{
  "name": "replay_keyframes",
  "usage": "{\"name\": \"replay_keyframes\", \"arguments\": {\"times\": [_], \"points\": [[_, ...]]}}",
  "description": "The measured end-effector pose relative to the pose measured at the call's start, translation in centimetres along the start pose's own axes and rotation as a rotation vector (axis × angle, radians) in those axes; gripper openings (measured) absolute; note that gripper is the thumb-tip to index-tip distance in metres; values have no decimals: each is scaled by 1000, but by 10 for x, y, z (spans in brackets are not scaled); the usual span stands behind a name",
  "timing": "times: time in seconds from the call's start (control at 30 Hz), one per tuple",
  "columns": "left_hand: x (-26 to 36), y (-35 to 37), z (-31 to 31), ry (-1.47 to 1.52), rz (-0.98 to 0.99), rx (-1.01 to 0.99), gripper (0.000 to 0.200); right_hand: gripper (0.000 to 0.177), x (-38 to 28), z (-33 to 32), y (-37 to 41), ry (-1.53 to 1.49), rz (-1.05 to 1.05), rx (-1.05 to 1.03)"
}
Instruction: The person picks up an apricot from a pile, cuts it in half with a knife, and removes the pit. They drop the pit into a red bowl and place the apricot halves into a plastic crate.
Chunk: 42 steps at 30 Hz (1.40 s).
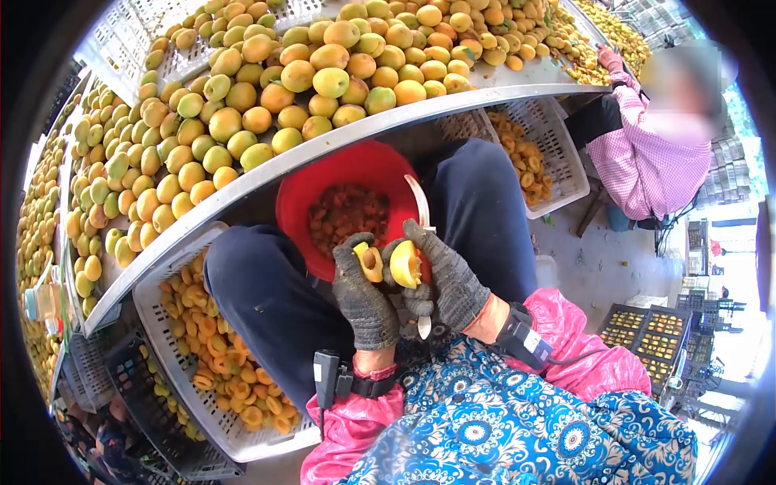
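Note:
My left hand point(364, 303), in a dark grey knitted glove, is closed around an apricot half point(369, 263) with its brown pit showing. Beside it, my right hand point(454, 279), gloved alike, grips another yellow apricot half point(404, 265). A small pale blade-like tip point(424, 326) sticks out below the right hand; the rest of it is hidden. Both hands are above my lap, just in front of a red bucket point(295, 198) between my knees. Brown pits point(347, 217) lie inside the bucket. A pale curved strip point(419, 200) rises at its right rim.
Whole apricots point(242, 97) are heaped on a metal-edged table point(356, 129) ahead. A white crate point(234, 440) of apricot halves stands at my left, another crate point(578, 182) at front right. A person in a pink checked top point(647, 166) works at right. Dark trays point(647, 339) lie on the floor.

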State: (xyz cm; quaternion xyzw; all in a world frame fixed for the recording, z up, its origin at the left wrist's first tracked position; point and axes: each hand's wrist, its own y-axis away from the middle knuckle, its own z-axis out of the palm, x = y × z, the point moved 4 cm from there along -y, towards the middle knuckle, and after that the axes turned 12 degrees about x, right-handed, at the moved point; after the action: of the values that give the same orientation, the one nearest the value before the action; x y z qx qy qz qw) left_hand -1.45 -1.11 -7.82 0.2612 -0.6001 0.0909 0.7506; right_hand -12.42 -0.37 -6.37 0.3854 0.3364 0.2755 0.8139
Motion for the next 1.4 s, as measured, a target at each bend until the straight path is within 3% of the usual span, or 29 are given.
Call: {"name": "replay_keyframes", "arguments": {"times": [0.03, 0.1, 0.13, 0.17, 0.2, 0.23, 0.27, 0.3, 0.33, 0.37, 0.4, 0.43, 0.47, 0.57, 0.6, 0.67, 0.7, 0.73, 0.8, 0.9, 1.0, 1.07, 1.1, 1.13, 1.17, 1.23, 1.3, 1.33, 1.4], "points": [[6, 3, -2, 10, 5, 2, 34, 35, -7, 4, 6, 33, -64, 42], [6, 7, -5, 424, -313, -47, 29, 34, -23, 25, 20, 138, -243, 121], [6, 6, -8, 428, -303, -41, 29, 32, -31, 36, 22, 147, -277, 52], [-1, 6, -11, 561, -411, 51, 29, 32, -30, 52, 28, 154, -277, 44], [-8, 6, -13, 695, -519, 141, 31, 32, -29, 81, 37, 263, -407, -39], [-11, 11, -18, 840, -527, -116, 35, 31, -27, 111, 47, 371, -539, -126], [5, 15, -21, 316, 28, -28, 40, 31, -27, 132, 58, 476, -670, -214], [8, 14, -25, 319, 36, -25, 40, 29, -28, 143, 63, 533, -672, -255], [6, 12, -23, 542, -166, -186, 43, 28, -32, 153, 68, 594, -676, -296], [5, 12, -22, 762, -369, -349, 45, 26, -40, 158, 73, 454, -595, -322], [7, 13, -21, 977, -573, -515, 48, 42, -42, 158, 62, 344, -862, -274], [10, 18, -20, 1182, -786, -687, 50, 42, -40, 155, 57, 345, -862, -279], [11, 20, -21, 1182, -784, -688, 50, 43, -39, 151, 53, 352, -888, -270], [24, 28, -15, 1118, -819, -425, 42, 47, -43, 137, 47, 369, -969, -235], [39, 32, -5, 1115, -820, -428, 42, 49, -45, 134, 46, 372, -995, -223], [43, 31, -5, 804, -789, 36, 48, 52, -47, 127, 46, 375, -1040, -200], [37, 33, -4, 992, -928, -57, 45, 50, -46, 123, 46, 376, -993, -217], [37, 34, -3, 986, -930, -55, 45, 50, -48, 119, 45, 371, -990, -214], [37, 35, -2, 797, -834, -13, 43, 30, -49, 116, 40, 325, -815, -338], [21, 32, -4, 690, -869, -125, 38, 41, -51, 108, 27, 444, -867, -315], [8, 34, -4, 594, -863, 21, 36, 46, -48, 101, 18, 608, -827, -336], [5, 37, -4, 566, -826, 9, 34, 46, -52, 97, 13, 623, -868, -236], [4, 35, -3, 491, -697, -10, 31, 46, -53, 97, 10, 616, -865, -234], [5, 33, -2, 416, -570, -31, 30, 45, -53, 93, 3, 484, -716, -159], [5, 35, -2, 407, -572, -30, 30, 44, -51, 88, -2, 351, -567, -86], [26, 31, 2, -158, 75, -208, 35, 43, -56, 82, -3, 324, -453, -75], [28, 26, 7, -291, 172, -197, 44, 43, -56, 74, -11, 235, -266, -97], [29, 24, 8, -417, 268, -181, 53, 43, -57, 73, -14, 226, -266, -97], [23, 17, 8, -490, 360, -198, 53, 48, -59, 69, -18, 74, -209, -66]]}}
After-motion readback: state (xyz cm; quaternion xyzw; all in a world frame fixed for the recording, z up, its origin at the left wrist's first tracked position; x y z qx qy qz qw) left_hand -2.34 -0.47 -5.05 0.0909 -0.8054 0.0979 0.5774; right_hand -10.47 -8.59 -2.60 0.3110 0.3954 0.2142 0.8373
